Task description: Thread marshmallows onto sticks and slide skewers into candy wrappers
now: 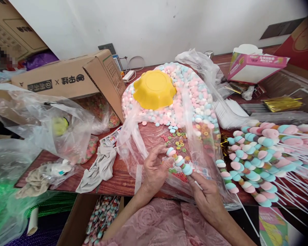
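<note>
A candy skewer (179, 161) of pink, white and blue marshmallows with gummy rings between them slants in front of me. My right hand (205, 193) is closed around its white stick, just below the lowest blue marshmallow. At the upper end, the fingers of my left hand (156, 167) are closed on the candy; the fingertips partly hide it. Under both hands lies an open clear plastic bag (149, 131). Loose gummy rings (179, 140) in red, yellow and green are scattered on it, with a heap of pastel marshmallows (199, 99) behind.
A yellow wavy-edged bowl (155, 89) rests upside down on the marshmallows. Many finished skewers (254, 160) are piled at right, sticks overhanging the edge. Cardboard box (66, 77), grey cloth (99, 169) and plastic bags are at left. Gold twist ties (282, 104) lie at right.
</note>
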The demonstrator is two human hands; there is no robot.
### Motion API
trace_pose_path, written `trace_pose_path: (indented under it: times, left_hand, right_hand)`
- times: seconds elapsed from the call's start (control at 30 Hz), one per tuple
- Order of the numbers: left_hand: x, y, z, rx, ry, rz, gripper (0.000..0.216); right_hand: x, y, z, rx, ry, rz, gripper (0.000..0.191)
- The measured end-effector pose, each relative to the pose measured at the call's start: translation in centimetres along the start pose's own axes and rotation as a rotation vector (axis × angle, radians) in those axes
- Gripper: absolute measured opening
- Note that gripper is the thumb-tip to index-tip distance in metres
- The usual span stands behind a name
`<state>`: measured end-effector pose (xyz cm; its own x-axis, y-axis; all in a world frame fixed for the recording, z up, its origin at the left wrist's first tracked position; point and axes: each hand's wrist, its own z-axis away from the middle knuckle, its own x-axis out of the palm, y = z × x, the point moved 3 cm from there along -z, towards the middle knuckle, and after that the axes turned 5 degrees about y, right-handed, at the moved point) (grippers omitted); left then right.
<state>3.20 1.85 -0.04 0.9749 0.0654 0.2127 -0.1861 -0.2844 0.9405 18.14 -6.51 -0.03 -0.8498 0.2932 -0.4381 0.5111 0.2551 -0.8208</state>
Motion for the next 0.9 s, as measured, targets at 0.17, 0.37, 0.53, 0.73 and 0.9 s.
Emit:
trace_pose_path:
  times: [0.17,0.37,0.53,0.73,0.9]
  left_hand:
    - [-0.1,0.3,-0.6,-0.079,-0.161,-0.178,0.029]
    - [0.6,-1.4,1.7,-0.131,-0.131,-0.251,0.036]
    - [1.4,-2.1,2.0,-0.251,-0.087,-0.028,0.038]
    - [3.6,-1.5,0.7,-0.535,-0.024,0.444,0.044]
    - [4.7,-1.8,0.9,-0.633,0.001,0.482,0.031]
  right_hand:
    - [-0.6,0.6,0.1,-0.122,0.034,0.142,0.025]
    - [0.1,0.9,0.4,-0.1,-0.013,0.174,0.03]
    - [0.0,1.2,0.4,-0.071,-0.024,0.157,0.033]
    - [-0.6,1.6,0.4,-0.138,0.019,0.231,0.034]
    - [-0.5,1.0,0.5,-0.084,-0.096,0.294,0.036]
